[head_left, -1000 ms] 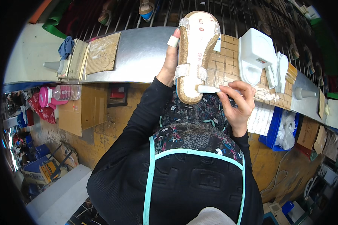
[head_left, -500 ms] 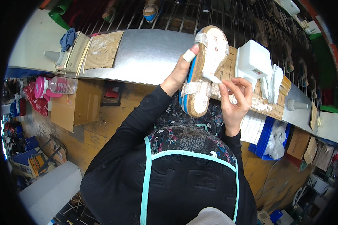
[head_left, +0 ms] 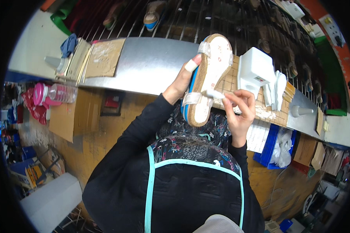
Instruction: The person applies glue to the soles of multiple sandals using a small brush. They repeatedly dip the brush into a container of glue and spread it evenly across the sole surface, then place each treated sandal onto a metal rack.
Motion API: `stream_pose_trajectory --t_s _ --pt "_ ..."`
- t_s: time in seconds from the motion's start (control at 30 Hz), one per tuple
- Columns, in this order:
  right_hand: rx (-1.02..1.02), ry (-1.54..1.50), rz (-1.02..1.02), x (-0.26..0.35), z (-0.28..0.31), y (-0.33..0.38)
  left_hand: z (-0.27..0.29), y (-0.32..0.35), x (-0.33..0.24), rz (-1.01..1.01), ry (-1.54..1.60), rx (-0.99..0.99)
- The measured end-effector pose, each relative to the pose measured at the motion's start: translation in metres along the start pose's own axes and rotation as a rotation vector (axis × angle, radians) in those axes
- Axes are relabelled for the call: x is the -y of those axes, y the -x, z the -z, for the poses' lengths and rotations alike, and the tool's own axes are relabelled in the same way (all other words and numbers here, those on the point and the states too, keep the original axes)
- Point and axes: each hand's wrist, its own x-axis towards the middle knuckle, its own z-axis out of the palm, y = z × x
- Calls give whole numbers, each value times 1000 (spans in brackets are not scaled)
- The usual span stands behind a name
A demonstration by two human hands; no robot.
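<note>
A sandal (head_left: 217, 64) with a white underside, a woven-looking brown rim and a blue side is held up over the near edge of the bench, sole facing me. Clear film is wrapped round it at two places. My left hand (head_left: 178, 84) grips its left side, with a white cover on the thumb. Pinched in the fingers of my right hand (head_left: 241, 114) is a small white brush-like tool (head_left: 213, 94). Its tip rests on the sole beside the lower film wrap; the exact kind of tip is hard to make out.
Behind my right hand stand a white plastic container (head_left: 256, 66) and white sole-shaped pads (head_left: 278, 91) on a cardboard mat (head_left: 234, 83). A grey cone (head_left: 301, 111) is farther right. Cardboard (head_left: 104, 58) lies on the metal bench at left. Shoes (head_left: 151, 19) sit on the rack beyond.
My right hand has brought the white tool slightly down and left along the sole, toward the lower film wrap. The left hand keeps its hold on the sandal. The whole view has shifted slightly.
</note>
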Motion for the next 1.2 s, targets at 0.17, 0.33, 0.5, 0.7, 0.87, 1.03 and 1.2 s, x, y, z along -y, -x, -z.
stream_pose_trajectory --t_s 0.17,0.33,0.5,0.7,0.87,1.03,1.2 --pt "-147 121 63 -3 9 -55 2 4 0 -56 -163 201" --pt "-312 278 65 -12 12 -86 10 3 0 83 -74 292" --pt "-459 484 272 -2 -16 -48 8 1 -6 132 30 176" --pt "78 -694 -204 -34 -12 -17 10 -19 -4 138 285 33" --pt "233 -1794 -355 -102 -42 -10 19 -53 9 204 764 326" --pt "193 -1942 -398 -138 -60 6 37 -107 8 506 963 104" --pt "220 -1904 -412 -137 -57 7 54 -189 18 606 960 -89"
